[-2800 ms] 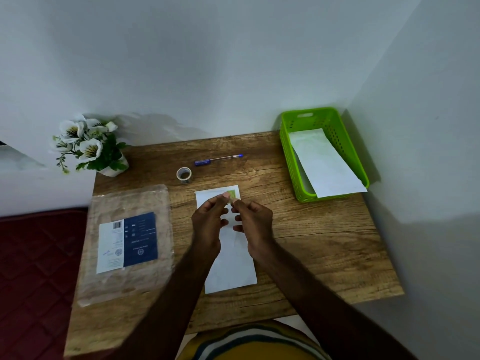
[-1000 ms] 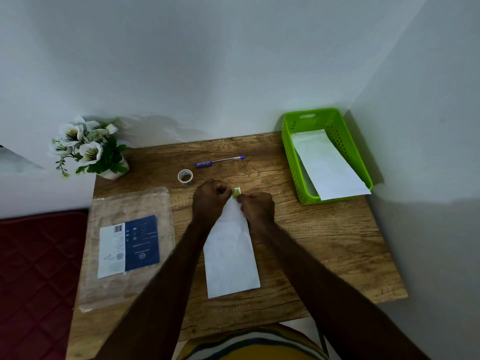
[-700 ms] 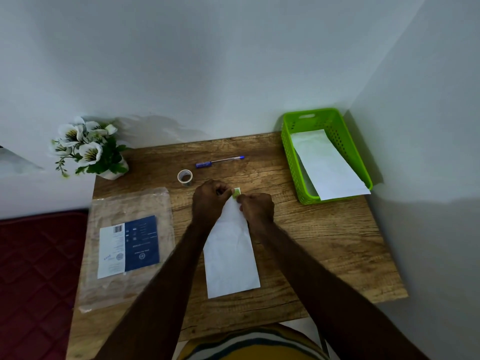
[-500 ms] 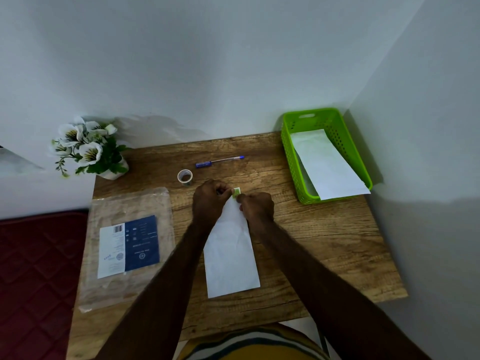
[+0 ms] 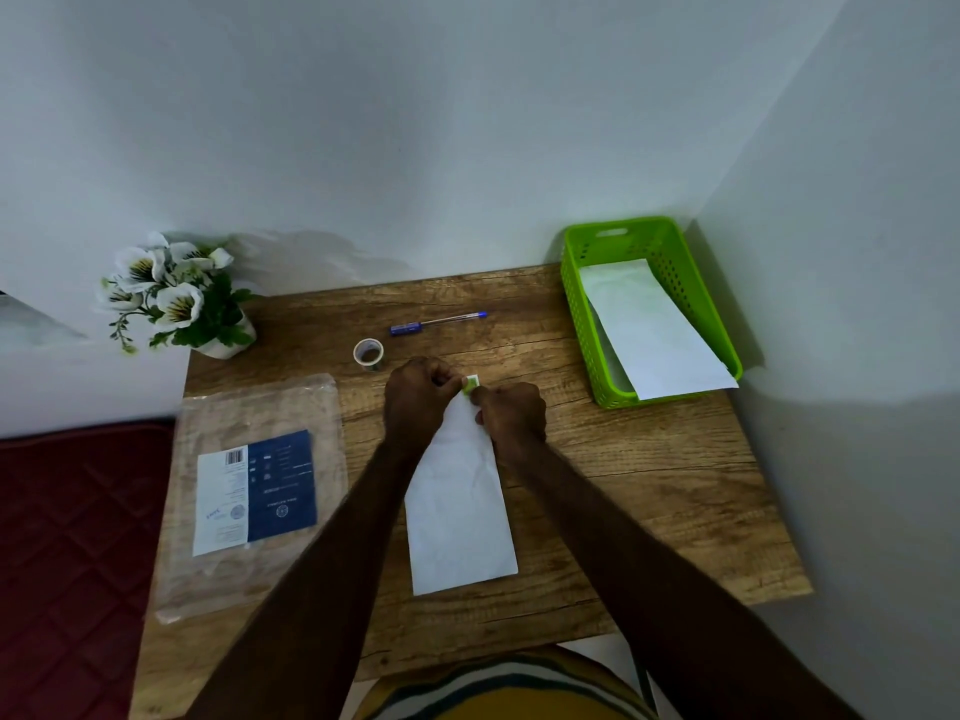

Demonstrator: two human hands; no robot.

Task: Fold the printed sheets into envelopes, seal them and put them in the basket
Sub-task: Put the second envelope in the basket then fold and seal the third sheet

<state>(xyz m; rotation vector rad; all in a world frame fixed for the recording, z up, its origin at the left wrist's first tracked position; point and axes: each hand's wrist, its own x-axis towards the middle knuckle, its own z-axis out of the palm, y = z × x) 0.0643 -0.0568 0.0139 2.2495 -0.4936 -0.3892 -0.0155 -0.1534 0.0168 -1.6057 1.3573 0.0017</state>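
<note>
A white envelope [image 5: 460, 517] lies lengthwise on the wooden table [image 5: 649, 485], its far end under my hands. A small green sticker [image 5: 470, 383] sits at that far end. My left hand [image 5: 415, 402] is curled, its fingertips pinching at the sticker from the left. My right hand [image 5: 511, 415] is curled too, pinching the sticker from the right. The green basket [image 5: 576, 324] stands at the far right corner with a white envelope [image 5: 652, 330] lying in it, one end sticking over the near rim.
A small tape roll [image 5: 369, 353] and a blue pen [image 5: 439, 323] lie behind my hands. A clear plastic pack with a blue label [image 5: 254, 491] covers the left of the table. A flower pot [image 5: 176, 298] stands at the far left corner. Walls close in behind and right.
Since 2.8 s ago both hands moved to the envelope's far end and curled around the green sticker. Over the last second they have stayed put.
</note>
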